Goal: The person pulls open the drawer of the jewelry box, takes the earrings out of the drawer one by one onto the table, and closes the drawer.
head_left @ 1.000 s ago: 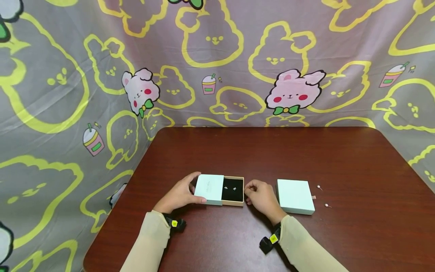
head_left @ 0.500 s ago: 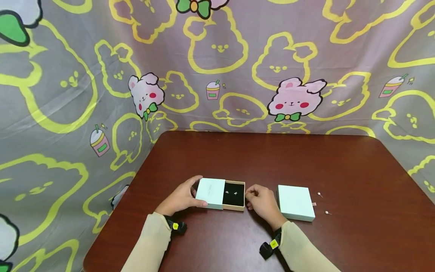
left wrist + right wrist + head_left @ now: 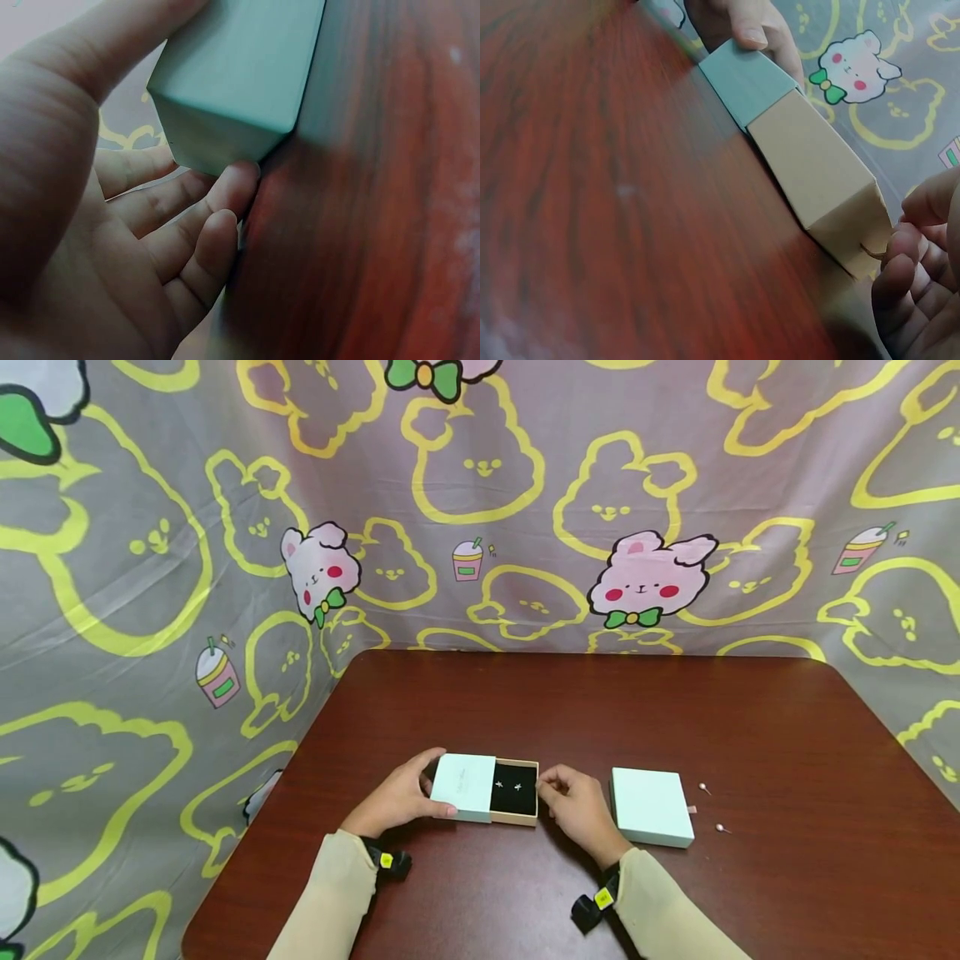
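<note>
A mint-green sliding jewelry box (image 3: 462, 787) lies on the table, its tan drawer (image 3: 817, 161) partly out toward the right. Two small star-shaped earrings (image 3: 517, 787) sit on the drawer's black insert (image 3: 514, 802). My left hand (image 3: 400, 793) grips the sleeve's left end between thumb and fingers; the left wrist view shows the sleeve's closed-off corner (image 3: 225, 127) against the fingers. At the drawer's right end, my right hand (image 3: 577, 806) pinches a short ribbon tab (image 3: 871, 253) between thumb and fingertips. The tab's end is hidden by the fingers.
A second mint-green box (image 3: 652, 807) with a pink tab (image 3: 692, 810) lies right of my right hand. Beyond it are two loose pearl earrings, one farther back (image 3: 703, 787) and one nearer (image 3: 721, 828). A patterned curtain (image 3: 525, 527) hangs behind the table (image 3: 600, 710).
The head view has tilted up slightly since a second ago, so everything appears lower. Both hands keep their holds, and the drawer stays about equally far out.
</note>
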The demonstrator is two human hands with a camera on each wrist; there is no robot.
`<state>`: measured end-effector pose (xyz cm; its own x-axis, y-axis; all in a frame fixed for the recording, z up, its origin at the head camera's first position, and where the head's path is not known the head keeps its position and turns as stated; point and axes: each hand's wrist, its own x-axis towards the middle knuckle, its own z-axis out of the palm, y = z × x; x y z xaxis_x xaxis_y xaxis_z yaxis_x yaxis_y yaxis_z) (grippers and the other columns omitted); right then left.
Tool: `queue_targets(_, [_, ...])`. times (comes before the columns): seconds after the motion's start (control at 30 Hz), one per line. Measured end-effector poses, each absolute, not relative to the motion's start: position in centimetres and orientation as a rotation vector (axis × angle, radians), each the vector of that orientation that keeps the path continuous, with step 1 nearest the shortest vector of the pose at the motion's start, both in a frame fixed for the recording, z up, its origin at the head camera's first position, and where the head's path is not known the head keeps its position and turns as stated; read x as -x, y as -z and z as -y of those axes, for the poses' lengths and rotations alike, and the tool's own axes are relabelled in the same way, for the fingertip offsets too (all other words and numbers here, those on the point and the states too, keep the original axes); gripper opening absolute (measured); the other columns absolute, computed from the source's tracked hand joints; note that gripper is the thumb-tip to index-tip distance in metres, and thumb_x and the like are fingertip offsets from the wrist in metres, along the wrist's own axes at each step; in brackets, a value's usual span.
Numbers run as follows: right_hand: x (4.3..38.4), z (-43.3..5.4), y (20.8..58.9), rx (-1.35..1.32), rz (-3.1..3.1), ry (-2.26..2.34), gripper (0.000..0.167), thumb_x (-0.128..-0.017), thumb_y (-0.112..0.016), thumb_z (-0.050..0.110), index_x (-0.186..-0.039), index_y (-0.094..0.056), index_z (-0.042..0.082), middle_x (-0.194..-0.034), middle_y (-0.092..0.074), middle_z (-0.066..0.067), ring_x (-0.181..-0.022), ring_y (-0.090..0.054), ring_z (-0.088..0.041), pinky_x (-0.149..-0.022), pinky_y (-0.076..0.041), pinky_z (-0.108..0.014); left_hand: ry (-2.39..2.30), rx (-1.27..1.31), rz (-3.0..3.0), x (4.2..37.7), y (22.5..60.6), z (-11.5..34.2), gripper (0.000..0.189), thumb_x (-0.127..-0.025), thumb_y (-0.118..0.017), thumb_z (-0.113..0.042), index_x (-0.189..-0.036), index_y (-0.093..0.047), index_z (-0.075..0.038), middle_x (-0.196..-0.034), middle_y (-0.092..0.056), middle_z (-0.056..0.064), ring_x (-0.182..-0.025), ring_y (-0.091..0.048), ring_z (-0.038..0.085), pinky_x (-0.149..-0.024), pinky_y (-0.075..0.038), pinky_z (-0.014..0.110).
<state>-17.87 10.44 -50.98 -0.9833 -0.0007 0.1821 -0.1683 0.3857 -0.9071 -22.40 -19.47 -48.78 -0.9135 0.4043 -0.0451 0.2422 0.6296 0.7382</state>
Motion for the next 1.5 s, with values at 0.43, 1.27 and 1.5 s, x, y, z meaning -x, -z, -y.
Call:
queue_targets(0.43, [17.7,-10.5,50.8,-0.239,2.459,-1.613,0.005,-0.091,-0.068,0.012,-0.087,-0.069,0.013,-0.066,-0.060,0.000,-0.051,-0.056,-0.014,-0.048,-0.047,-0.030,-1.111,-0.514,-2.664,22.4,48.4,19.4,0.105,-0.062,-0.091,-0.046,-0.147,-0.039,-0.013,-0.093,-0.055,0.001,-0.076,-0.055,0.017,-0.063,-0.046,0.033])
queue_targets(1.27, [18.2,-9.8,49.3,-0.362,2.517,-1.441,0.006,-0.092,-0.068,0.014,-0.090,-0.071,0.018,-0.073,-0.062,0.012,-0.062,-0.056,-0.008,-0.063,-0.047,-0.030,-1.148,-0.563,-2.651,22.6,48.8,19.3,0.105,-0.063,-0.091,-0.045,-0.147,-0.038,-0.011,-0.096,-0.056,0.000,-0.077,-0.055,0.017,-0.064,-0.048,0.034])
queue_targets(1.5, [18.4,-9.6,48.5,-0.395,2.550,-1.362,0.005,-0.091,-0.068,0.016,-0.092,-0.073,0.015,-0.076,-0.063,0.015,-0.066,-0.057,-0.007,-0.064,-0.048,-0.032,-1.174,-0.538,-2.629,22.3,48.8,19.7,0.106,-0.063,-0.091,-0.045,-0.147,-0.037,-0.011,-0.094,-0.055,0.002,-0.074,-0.056,0.018,-0.061,-0.048,0.034])
